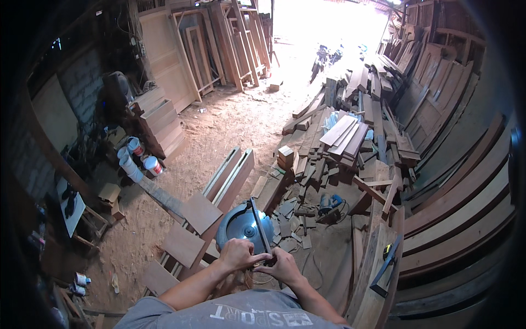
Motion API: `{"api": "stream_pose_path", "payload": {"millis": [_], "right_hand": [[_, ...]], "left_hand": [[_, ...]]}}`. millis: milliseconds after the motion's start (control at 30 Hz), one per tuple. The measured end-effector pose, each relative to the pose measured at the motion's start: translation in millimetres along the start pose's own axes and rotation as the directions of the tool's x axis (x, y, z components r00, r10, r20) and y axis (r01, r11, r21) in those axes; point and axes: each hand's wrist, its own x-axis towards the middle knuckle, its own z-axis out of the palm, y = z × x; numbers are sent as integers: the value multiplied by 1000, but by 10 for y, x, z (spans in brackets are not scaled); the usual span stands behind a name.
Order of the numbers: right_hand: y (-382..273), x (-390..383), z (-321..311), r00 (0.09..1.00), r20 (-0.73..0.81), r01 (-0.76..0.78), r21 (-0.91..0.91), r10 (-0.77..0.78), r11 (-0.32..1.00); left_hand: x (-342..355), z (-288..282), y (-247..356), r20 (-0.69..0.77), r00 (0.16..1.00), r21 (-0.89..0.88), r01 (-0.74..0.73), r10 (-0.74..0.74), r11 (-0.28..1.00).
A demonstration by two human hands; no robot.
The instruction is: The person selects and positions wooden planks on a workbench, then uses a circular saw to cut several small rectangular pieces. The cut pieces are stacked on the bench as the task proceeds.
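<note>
A slender, straight, dark bar (260, 226), material unclear, extends lengthwise toward half past eleven, its near end pinched by the equally near left hand (236, 254) and right hand (285, 267).

From afar I'm catching glossy metal on the round disc (235, 227) | smooth, matt wood panels (201, 213) | matt cloth shirt (241, 310)

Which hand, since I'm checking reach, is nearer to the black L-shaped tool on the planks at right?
Right. The right hand is left of the L-shaped tool, apart from it; the left hand is farther left, beyond the right hand.
</note>
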Motion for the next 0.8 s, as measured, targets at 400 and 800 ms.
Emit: {"api": "stream_pose_path", "payload": {"millis": [400,800], "right_hand": [[20,-88,117,989,-137,51,16,-49,999],[178,-33,-12,998,-59,-5,76,10,997]], "left_hand": [[-20,68,54,-95,991,3,99,-99,995],[75,167,83,-112,994,33,14,-11,999]]}}
